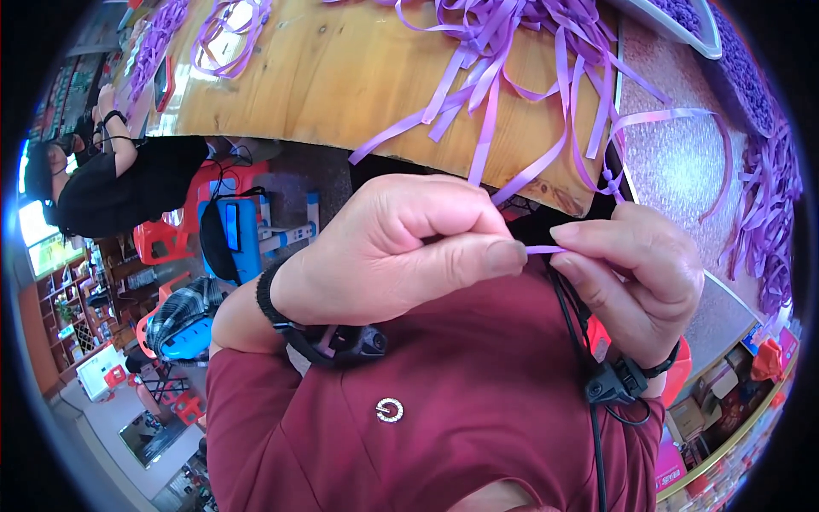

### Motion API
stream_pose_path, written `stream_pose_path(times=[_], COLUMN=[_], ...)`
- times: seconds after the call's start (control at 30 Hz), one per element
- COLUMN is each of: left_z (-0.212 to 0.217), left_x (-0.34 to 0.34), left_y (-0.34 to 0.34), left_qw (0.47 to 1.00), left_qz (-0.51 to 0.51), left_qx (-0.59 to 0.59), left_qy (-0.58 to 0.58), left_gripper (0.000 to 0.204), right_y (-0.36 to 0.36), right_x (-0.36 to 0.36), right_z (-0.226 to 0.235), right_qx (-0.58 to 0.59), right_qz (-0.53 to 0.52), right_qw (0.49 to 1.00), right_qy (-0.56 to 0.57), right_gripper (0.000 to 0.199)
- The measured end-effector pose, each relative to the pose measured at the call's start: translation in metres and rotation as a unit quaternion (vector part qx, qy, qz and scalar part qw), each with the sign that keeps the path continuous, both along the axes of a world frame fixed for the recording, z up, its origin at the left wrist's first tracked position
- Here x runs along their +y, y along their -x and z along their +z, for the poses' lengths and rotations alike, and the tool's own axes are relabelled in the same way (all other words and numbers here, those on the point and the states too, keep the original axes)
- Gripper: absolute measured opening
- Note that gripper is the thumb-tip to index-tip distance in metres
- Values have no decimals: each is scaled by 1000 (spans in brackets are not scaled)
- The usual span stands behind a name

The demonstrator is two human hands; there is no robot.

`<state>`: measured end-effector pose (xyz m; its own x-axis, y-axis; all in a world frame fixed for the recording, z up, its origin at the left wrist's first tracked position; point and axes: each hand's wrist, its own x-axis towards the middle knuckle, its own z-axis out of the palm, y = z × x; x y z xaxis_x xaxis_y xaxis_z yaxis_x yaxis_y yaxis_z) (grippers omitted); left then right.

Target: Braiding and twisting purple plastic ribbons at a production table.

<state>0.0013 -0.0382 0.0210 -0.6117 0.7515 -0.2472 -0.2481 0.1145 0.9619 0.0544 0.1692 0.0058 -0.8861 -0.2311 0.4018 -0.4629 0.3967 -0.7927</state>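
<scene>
A short stretch of narrow purple ribbon (543,250) spans the small gap between my hands, in front of my chest. My left hand (418,243) is closed, its thumb and forefinger pinching one end of that stretch. At the other end, the thumb and forefinger of my right hand (638,277) pinch it too. Just above the right hand, a ribbon with a small knot (612,180) rises from behind the fingers. Loose purple ribbons (503,43) lie heaped on the wooden table (324,85), several strips hanging over its near edge. My fingers hide part of the held ribbon.
At the far right stand a white-rimmed tray (712,38) of purple pieces and a hanging mass of purple ribbons (768,218). A looped ribbon (198,51) lies on the table's left. Another person (111,183) in black sits left, near a blue chair (230,239).
</scene>
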Motion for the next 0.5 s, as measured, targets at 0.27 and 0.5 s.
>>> stream_pose_path(times=[0.27,0.5], left_z=[-8,-10], left_x=[24,26], left_y=[-7,7], left_qw=[978,818], left_qz=[128,30], left_qx=[129,562], left_qy=[-106,121], left_gripper=[14,9], right_y=[4,0], right_x=[-11,-10], right_z=[-7,-12], right_qx=[0,31], right_qz=[27,-80], right_qw=[1000,995], right_qy=[-7,-54], right_gripper=[15,10])
